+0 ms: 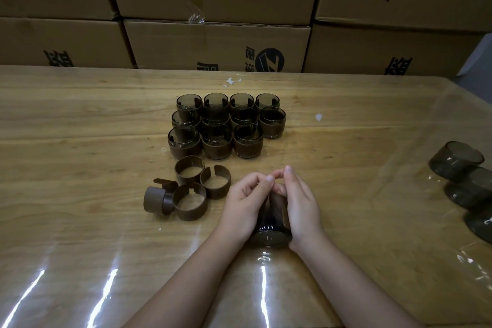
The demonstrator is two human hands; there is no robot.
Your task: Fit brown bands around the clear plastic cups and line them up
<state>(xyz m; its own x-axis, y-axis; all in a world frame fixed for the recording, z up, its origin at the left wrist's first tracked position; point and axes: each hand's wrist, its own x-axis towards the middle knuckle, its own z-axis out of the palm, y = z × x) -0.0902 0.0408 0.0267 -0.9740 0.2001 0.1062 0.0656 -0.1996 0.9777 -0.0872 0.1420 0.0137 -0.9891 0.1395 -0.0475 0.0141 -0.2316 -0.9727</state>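
A clear smoky cup (270, 231) lies tilted between my two hands, its base toward me, with a brown band around it. My left hand (243, 201) grips its left side and my right hand (298, 202) its right side, fingertips meeting above it. Beyond my hands, several banded cups (226, 125) stand in rows on the table. Several loose brown bands (186, 192) lie in a cluster left of my hands. Bare cups (463, 176) lie stacked on their sides at the right edge.
The wooden table (80, 154) has a glossy clear cover with glare streaks near me. Cardboard boxes (218, 45) are stacked along its far edge. A scrap of clear film (234, 80) lies near the back.
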